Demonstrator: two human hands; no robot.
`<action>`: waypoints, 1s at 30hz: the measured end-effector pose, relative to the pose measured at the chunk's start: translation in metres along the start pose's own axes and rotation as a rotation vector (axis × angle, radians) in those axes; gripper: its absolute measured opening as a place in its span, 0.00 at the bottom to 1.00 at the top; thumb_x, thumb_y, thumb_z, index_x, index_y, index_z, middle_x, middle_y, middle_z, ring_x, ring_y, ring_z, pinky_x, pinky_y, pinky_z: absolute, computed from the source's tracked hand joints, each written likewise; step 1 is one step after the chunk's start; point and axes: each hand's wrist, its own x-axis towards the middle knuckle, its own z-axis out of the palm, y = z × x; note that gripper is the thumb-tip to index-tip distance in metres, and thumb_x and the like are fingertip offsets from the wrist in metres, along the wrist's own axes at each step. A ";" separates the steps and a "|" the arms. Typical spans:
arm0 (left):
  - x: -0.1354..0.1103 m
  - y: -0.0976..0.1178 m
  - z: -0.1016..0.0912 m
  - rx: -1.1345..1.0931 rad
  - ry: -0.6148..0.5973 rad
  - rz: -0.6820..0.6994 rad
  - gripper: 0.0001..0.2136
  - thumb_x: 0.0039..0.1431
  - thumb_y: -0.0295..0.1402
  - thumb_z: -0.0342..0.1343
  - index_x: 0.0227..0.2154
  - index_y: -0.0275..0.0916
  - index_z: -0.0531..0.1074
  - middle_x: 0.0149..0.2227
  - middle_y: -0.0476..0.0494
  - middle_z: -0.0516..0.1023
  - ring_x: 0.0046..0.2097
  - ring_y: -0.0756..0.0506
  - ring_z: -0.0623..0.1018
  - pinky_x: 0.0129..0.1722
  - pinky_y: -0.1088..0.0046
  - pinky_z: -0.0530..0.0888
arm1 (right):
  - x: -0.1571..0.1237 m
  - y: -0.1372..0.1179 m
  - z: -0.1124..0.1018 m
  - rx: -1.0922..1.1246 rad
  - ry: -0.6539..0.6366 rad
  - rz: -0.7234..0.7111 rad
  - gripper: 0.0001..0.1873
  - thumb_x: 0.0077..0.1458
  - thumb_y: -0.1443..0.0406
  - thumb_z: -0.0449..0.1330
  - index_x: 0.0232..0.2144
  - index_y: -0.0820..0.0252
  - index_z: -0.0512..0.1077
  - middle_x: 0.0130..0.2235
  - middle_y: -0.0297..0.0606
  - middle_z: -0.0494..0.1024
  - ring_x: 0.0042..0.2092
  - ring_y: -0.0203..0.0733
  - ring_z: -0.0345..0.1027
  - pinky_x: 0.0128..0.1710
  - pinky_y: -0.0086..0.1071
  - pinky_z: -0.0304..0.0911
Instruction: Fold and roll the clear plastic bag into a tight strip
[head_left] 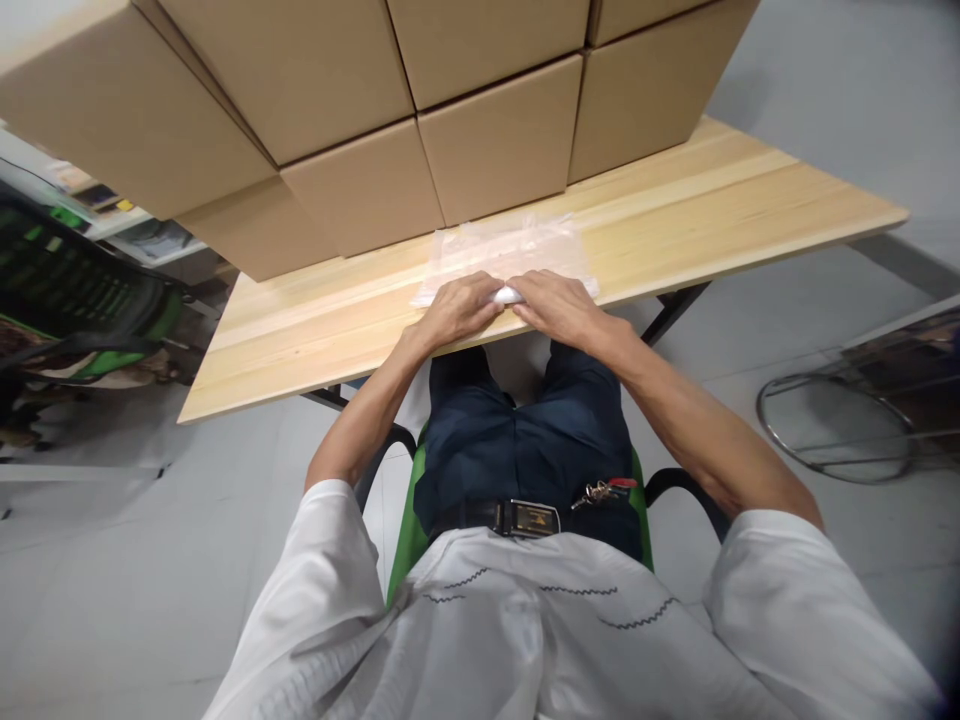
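Note:
A thin, clear pinkish plastic sheet (502, 250) lies flat on the wooden table (750, 200), close to its front edge. Along the near side of the sheet is a white roll (508, 295), part of which shows between my hands. My left hand (463, 305) is closed over the left part of this roll, fingers curled and thumb on the near side. On the right part, my right hand (553, 303) grips it in the same way. The fingertips of both hands almost meet in the middle. Whether the roll is rolled-up plastic or a separate thing inside it, I cannot tell.
Stacked cardboard boxes (499, 135) form a wall along the back of the table, just behind the sheet. A black and green chair (82, 290) stands at the left. On the floor at the right is a round metal frame (832, 470).

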 end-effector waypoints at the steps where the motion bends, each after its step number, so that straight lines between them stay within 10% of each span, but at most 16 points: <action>1: -0.001 0.002 -0.002 -0.034 -0.003 -0.011 0.21 0.84 0.47 0.57 0.64 0.42 0.88 0.61 0.32 0.93 0.61 0.32 0.91 0.63 0.54 0.83 | 0.000 -0.001 -0.001 -0.003 -0.013 0.014 0.20 0.81 0.63 0.58 0.66 0.54 0.82 0.67 0.57 0.90 0.68 0.66 0.80 0.63 0.52 0.76; 12: 0.009 0.003 -0.039 -0.330 -0.145 -0.086 0.24 0.79 0.54 0.62 0.59 0.41 0.92 0.51 0.39 0.95 0.50 0.38 0.89 0.52 0.61 0.79 | 0.011 0.005 -0.023 0.117 -0.126 0.067 0.24 0.84 0.54 0.58 0.64 0.61 0.87 0.65 0.56 0.93 0.63 0.65 0.84 0.61 0.46 0.72; 30: 0.059 -0.029 -0.020 -0.559 -0.221 -0.215 0.14 0.67 0.44 0.72 0.40 0.37 0.91 0.34 0.47 0.84 0.36 0.47 0.77 0.39 0.67 0.70 | 0.018 0.049 -0.028 0.079 -0.137 0.274 0.24 0.79 0.56 0.60 0.59 0.55 0.95 0.60 0.50 0.96 0.62 0.67 0.87 0.59 0.50 0.76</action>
